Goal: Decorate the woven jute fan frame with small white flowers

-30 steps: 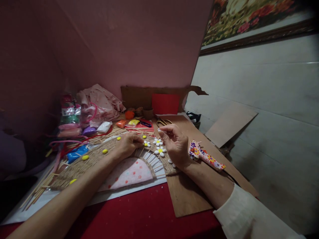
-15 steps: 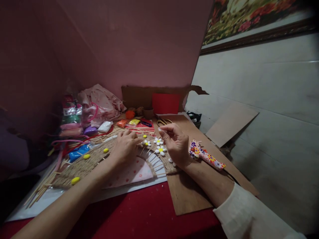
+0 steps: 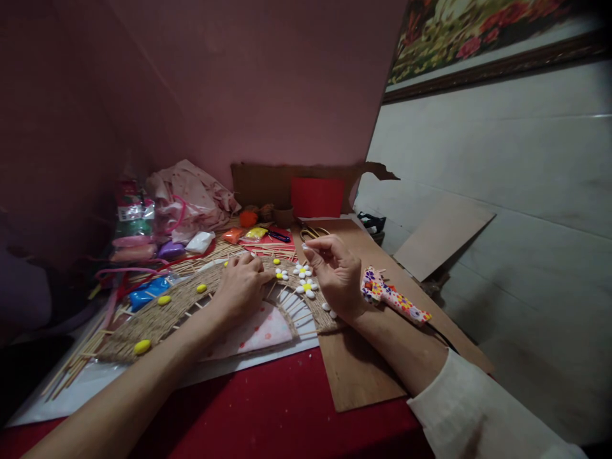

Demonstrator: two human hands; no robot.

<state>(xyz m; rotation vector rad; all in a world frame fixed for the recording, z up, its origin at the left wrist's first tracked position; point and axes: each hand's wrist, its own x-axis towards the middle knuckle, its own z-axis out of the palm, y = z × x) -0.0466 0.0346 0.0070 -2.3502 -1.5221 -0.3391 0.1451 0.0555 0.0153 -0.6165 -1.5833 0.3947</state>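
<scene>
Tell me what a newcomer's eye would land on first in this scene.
Probably the curved woven straw arch lying across the red table, dotted with yellow beads and small white daisy flowers near its right end. The left hand rests on the arch beside those flowers, while the right hand hovers just above them, fingers pinched. To the right, a bright floral-patterned glue gun lies on a brown board.

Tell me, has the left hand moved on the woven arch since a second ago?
Yes. The left hand slid back, away from the white flowers along the woven arch, fingers now spread flat.
</scene>
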